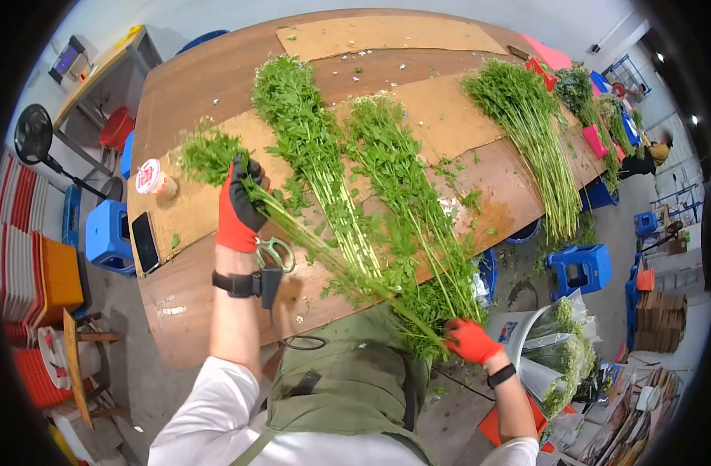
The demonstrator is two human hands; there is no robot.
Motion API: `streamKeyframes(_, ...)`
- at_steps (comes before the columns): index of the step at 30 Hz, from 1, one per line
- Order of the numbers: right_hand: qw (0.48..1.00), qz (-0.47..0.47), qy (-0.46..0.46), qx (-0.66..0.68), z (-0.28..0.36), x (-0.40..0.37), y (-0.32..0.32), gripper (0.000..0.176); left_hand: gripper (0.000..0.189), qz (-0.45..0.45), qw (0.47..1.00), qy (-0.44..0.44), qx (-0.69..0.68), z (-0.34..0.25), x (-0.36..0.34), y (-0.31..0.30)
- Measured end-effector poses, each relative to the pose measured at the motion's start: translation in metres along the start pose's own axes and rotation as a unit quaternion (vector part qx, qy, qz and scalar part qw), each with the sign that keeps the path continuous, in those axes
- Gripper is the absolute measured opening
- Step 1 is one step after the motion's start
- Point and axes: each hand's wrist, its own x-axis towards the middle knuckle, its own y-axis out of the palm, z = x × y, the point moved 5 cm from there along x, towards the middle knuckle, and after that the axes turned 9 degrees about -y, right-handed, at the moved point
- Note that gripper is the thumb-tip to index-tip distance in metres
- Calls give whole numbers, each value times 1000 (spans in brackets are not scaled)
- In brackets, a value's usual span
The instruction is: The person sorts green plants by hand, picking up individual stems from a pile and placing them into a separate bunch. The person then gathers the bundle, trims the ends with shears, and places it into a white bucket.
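Note:
My left hand, in a red and black glove, is closed around a bunch of leafy flower stems with small pale blooms. The stems slant down to the right across my apron. At their lower end, my right hand, gloved in red, has its fingers closed at the stems and leaves; the fingertips are partly hidden. Two leafy bunches, one on the left and one in the middle, lie on the table. Green-handled scissors rest beside my left wrist.
Cardboard sheets cover parts of the wooden table. A larger bunch lies at the right. A lidded cup and phone are at the left. Blue stools stand on the floor; a bucket with wrapped flowers stands by my right arm.

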Motion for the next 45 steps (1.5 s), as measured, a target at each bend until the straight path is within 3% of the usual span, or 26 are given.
streamKeyframes(1,1000,5,-1,3,4,-4,-8,20,30,-6,1000,-1,-2,1,-2,7)
streamKeyframes(3,974,165,156,-12,1,-18,-17,24,29,-117,991,-14,58,5,0,16)
streamKeyframes(4,973,164,161,-10,5,-9,-26,24,29,-114,992,-18,58,10,3,16)
streamKeyframes(6,979,67,192,-11,12,36,-55,26,29,-30,999,-39,-10,22,7,21)
streamKeyframes(8,982,-116,124,88,36,86,-90,31,28,-35,998,-38,-21,26,2,33)
streamKeyframes(10,977,-155,18,142,57,130,-95,32,26,-96,995,-38,-17,27,-5,44)
streamKeyframes(13,971,-113,-62,202,71,173,-63,35,25,-67,997,-42,-8,26,-5,53)
streamKeyframes(18,978,-69,-41,190,61,179,-32,35,26,9,995,-81,-60,27,-6,61)
streamKeyframes(20,915,-32,47,399,56,172,-30,31,26,-20,995,-79,-57,28,-6,62)
streamKeyframes(21,915,-32,48,399,56,168,-31,31,26,-49,995,-74,-53,28,-7,61)
streamKeyframes(24,884,-76,110,448,52,149,-26,26,25,-10,995,-83,-62,35,-6,60)
streamKeyframes(26,846,-173,139,485,47,136,-22,24,24,-32,994,-80,-65,34,-8,57)
streamKeyframes(27,865,-129,188,447,27,123,-2,22,23,-57,993,-75,-67,32,-8,53)
streamKeyframes(29,898,-117,171,388,11,87,-3,25,24,-3,998,-52,-40,14,-7,40)
streamKeyframes(30,972,6,119,200,5,68,0,28,24,9,999,-43,-26,9,-6,39)
streamKeyframes(31,969,146,152,131,10,55,-4,27,24,-16,999,-42,7,8,-9,45)
streamKeyframes(32,968,147,155,132,18,52,-14,27,24,-17,999,-45,5,18,-8,44)
streamKeyframes(34,985,44,163,40,14,65,-50,25,27,-172,983,-48,-41,37,1,29)
streamKeyframes(35,983,-100,138,62,8,83,-69,23,29,-12,996,-86,-16,47,-3,48)
streamKeyframes(36,971,-174,153,61,0,104,-81,24,29,-9,996,-82,-17,52,-5,52)
streamKeyframes(37,953,-247,166,62,-8,125,-91,25,32,-63,995,-65,37,56,-5,50)
streamKeyframes(38,953,-249,161,59,-15,149,-90,25,35,-118,988,-45,91,58,-5,48)
streamKeyframes(40,927,-269,196,-170,-27,181,-88,24,39,-135,988,-26,68,62,-14,49)
streamKeyframes(43,906,-314,230,-165,-42,197,-95,21,35,-106,992,-62,-4,57,-15,41)
streamKeyframes(44,861,-447,196,-147,-37,185,-103,17,35,-107,993,-57,-6,59,-15,30)
streamKeyframes(45,834,-492,202,-148,-27,177,-115,17,32,-137,988,-65,-21,60,-16,28)
